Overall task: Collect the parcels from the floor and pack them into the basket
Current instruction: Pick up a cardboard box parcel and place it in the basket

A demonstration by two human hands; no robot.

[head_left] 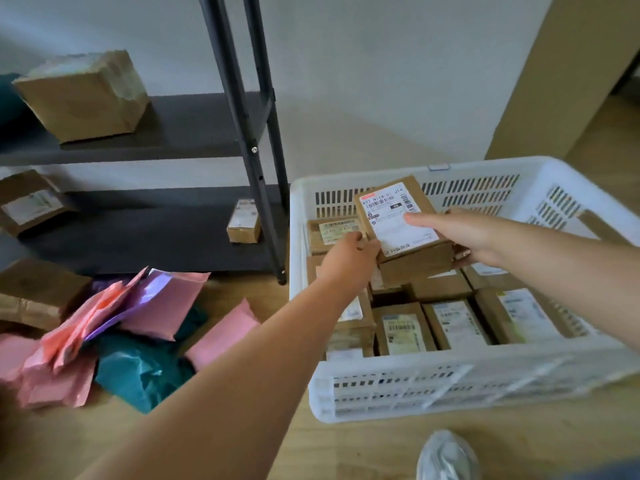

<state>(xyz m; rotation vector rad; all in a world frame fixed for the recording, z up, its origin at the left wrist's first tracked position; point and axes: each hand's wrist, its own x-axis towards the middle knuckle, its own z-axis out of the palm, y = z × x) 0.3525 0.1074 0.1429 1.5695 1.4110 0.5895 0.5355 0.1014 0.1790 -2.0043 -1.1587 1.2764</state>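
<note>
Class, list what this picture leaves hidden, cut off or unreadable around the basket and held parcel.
Head view:
- Fine print on the held parcel: too small.
- right hand: most fingers hidden behind the parcel.
- basket floor: covered by packed boxes.
- shoe: cut off by the bottom edge.

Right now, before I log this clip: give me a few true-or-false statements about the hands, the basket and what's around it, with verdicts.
1. The left hand and the right hand both hold one labelled box above the basket. True.
2. The basket is empty. False: packed boxes fill much of it.
3. Pink, purple and teal mailer bags lie on the floor left of the basket. True.
4. The black shelf holds nothing. False: several brown parcels sit on it.
</note>
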